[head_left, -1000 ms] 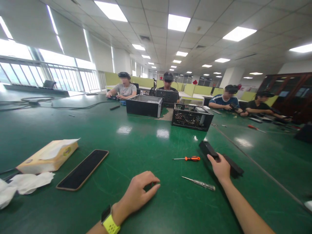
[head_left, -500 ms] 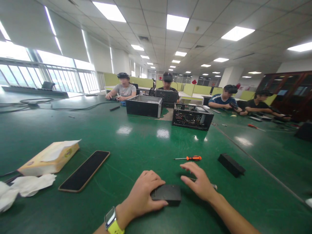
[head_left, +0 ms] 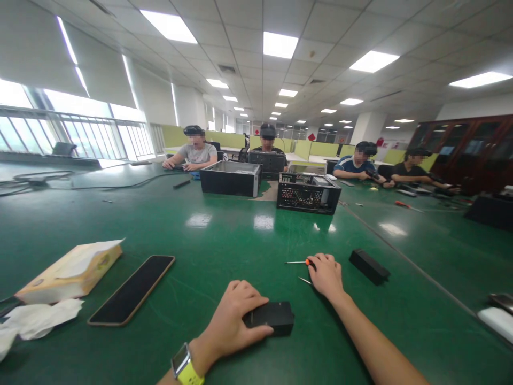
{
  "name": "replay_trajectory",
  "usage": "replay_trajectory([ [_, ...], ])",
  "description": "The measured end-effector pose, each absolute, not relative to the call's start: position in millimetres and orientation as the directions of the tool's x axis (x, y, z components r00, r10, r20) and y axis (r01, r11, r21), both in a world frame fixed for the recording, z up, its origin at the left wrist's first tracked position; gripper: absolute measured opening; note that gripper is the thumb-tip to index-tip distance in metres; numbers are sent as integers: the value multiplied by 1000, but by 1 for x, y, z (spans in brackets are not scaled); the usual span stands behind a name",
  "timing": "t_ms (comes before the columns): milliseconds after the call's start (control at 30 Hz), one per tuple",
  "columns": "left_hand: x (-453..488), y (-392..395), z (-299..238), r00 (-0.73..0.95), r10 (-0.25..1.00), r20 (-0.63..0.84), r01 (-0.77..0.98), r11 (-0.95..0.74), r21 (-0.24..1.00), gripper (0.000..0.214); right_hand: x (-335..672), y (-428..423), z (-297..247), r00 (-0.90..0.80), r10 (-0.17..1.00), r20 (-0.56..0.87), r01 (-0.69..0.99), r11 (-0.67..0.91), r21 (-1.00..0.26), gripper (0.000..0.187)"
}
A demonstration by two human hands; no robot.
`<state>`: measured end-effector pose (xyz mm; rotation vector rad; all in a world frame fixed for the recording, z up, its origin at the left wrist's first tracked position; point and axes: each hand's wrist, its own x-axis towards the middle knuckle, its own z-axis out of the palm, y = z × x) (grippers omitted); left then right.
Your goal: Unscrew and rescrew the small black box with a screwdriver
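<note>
My left hand [head_left: 234,318] grips a small black rectangular box [head_left: 281,316] on the green table, with the thumb along its near side and the fingers over the far edge. Farther out and to the right, my right hand [head_left: 327,275] is closed over the handle of an orange screwdriver [head_left: 295,262]. The screwdriver's thin shaft points left along the tabletop, and most of its handle is covered by my fingers. A second slim metal shaft [head_left: 304,280] sticks out from under that hand, its other end hidden. Right of the hand lies another black oblong block [head_left: 368,266].
A phone [head_left: 132,289], a tissue pack [head_left: 72,272] and crumpled tissue [head_left: 44,319] lie at left. Two open computer cases [head_left: 230,182] [head_left: 308,195] stand farther back. Several people sit around the table's far side. A white object [head_left: 497,323] is at the right edge.
My right hand has moved forward from above the table, where its fingers were apart, and closed on the screwdriver. My left hand stays on the black box. The view has shifted slightly right.
</note>
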<state>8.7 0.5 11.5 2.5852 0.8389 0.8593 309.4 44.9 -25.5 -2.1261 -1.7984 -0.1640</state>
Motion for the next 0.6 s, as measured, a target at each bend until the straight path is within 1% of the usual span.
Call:
replay_trajectory([
  [167,10,-1,12,658,608,444,452,-791,412,37,311,45,-23,227,932,283,965,-176,-197,24],
  [333,11,-2,12,648,619,443,483,-784,390,34,308,42,-18,229,939,258,964,-182,-193,25],
  [467,12,0,9,649,623,437,494,-782,380,35,307,41,-13,218,937,271,965,-166,-203,26],
  [600,13,4,7,650,626,430,498,-779,382,36,307,39,-11,204,930,305,962,-131,-241,27],
])
